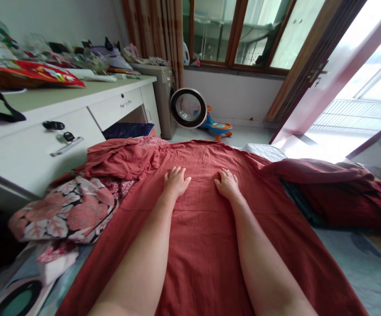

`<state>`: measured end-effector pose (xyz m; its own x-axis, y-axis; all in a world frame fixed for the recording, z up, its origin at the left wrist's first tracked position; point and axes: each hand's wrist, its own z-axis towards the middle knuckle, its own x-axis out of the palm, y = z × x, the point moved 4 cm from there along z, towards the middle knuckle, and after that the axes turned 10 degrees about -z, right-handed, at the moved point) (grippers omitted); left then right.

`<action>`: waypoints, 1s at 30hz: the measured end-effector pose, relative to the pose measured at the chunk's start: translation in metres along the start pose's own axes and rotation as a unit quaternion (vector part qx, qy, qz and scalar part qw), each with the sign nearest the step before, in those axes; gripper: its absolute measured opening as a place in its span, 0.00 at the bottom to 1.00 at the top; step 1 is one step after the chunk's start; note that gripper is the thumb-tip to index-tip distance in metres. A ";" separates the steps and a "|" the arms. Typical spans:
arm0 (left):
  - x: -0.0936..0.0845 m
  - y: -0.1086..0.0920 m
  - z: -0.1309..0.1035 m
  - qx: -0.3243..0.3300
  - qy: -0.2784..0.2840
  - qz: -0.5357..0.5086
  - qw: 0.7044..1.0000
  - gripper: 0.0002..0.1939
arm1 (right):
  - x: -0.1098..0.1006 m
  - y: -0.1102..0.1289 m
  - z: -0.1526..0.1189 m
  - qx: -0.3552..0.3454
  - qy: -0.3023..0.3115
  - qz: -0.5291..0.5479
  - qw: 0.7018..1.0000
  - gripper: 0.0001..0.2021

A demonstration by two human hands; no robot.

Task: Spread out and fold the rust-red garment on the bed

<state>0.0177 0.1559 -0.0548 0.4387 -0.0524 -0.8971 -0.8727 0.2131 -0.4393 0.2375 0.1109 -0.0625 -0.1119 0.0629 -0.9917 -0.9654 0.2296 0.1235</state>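
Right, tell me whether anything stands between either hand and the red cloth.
Nothing visible does: the left hand and the right hand both rest on the red cloth. The floral fabric lies off to the left, apart from both.

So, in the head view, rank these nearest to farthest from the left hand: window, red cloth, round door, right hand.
1. Red cloth: under the left hand.
2. Right hand: to its right.
3. Round door: ahead, beyond the cloth.
4. Window: farthest, in the back wall.
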 end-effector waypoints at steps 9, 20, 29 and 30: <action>0.000 0.007 -0.003 -0.082 0.023 0.022 0.996 0.35 | -0.004 -0.029 0.000 0.123 -0.009 -0.049 0.991 0.26; 0.001 0.014 -0.002 -0.119 0.029 -0.003 0.993 0.39 | -0.006 -0.052 0.003 0.212 -0.012 -0.060 0.975 0.31; 0.001 0.015 -0.001 -0.124 0.031 -0.010 0.992 0.40 | -0.009 -0.068 0.009 0.222 0.004 -0.072 0.972 0.34; 0.001 0.015 -0.002 -0.125 0.032 -0.011 0.992 0.40 | -0.009 -0.069 0.009 0.220 0.000 -0.076 0.972 0.34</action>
<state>0.0050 0.1575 -0.0625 0.4502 -0.1178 -0.8851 -0.8927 -0.0359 -0.4492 0.3077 0.1033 -0.0616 0.0242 -0.0044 -0.9997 -0.7762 0.6302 -0.0216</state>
